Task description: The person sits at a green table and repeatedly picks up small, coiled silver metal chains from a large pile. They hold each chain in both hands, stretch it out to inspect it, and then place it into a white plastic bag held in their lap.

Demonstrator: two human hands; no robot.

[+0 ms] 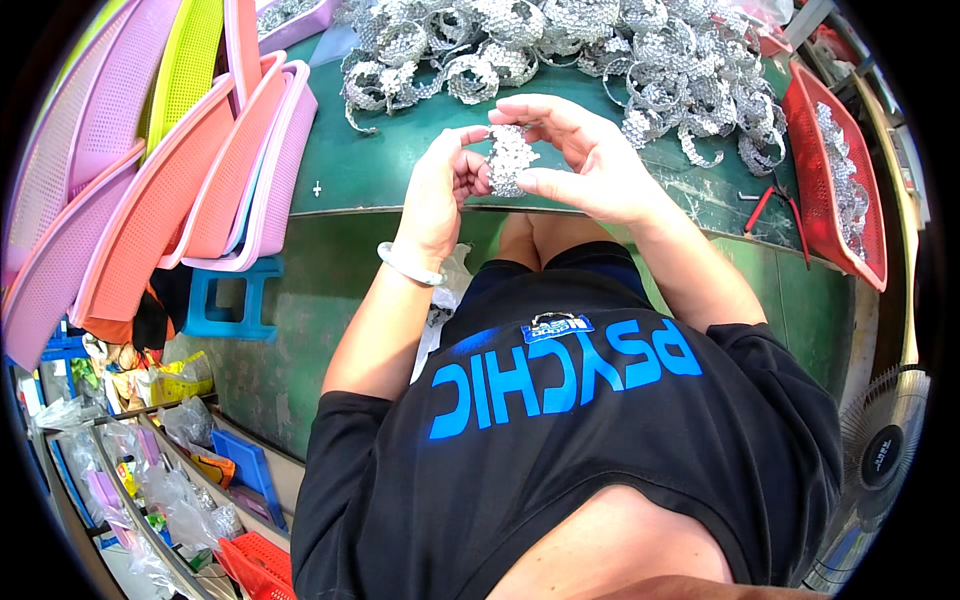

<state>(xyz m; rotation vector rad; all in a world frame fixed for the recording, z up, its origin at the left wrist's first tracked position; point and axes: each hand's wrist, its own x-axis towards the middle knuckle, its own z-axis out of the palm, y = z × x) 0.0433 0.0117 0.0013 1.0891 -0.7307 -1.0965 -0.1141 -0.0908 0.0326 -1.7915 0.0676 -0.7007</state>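
In the upper middle of the frame, the two hands of the person meet around one silver piece [511, 162], which has a rough, scaly face like small flakes. The left hand [438, 185] pinches its left edge between the thumb and the bent fingers. The right hand [588, 155] is rounded over the other side: its thumb lies at the lower right of the piece and its fingers arch near the top edge. The piece is held near the front edge of a green surface [375, 182].

Behind the hands, along the top of the frame, there lies a big pile of silver bands [570, 45], many of them curled into rings. At the right of the frame, pliers [771, 205] with red handles lie on the surface, just beside a red basket [835, 248] which contains more silver material. A small silver bit [317, 188] lies alone at the left part of the surface.

The upper left is filled with leaning plastic baskets [150, 230] in orange, purple and yellow-green. Below them stands a blue stool [232, 325]. A fan [880, 455] is at the lower right. On the left wrist there is a pale bracelet [410, 267].
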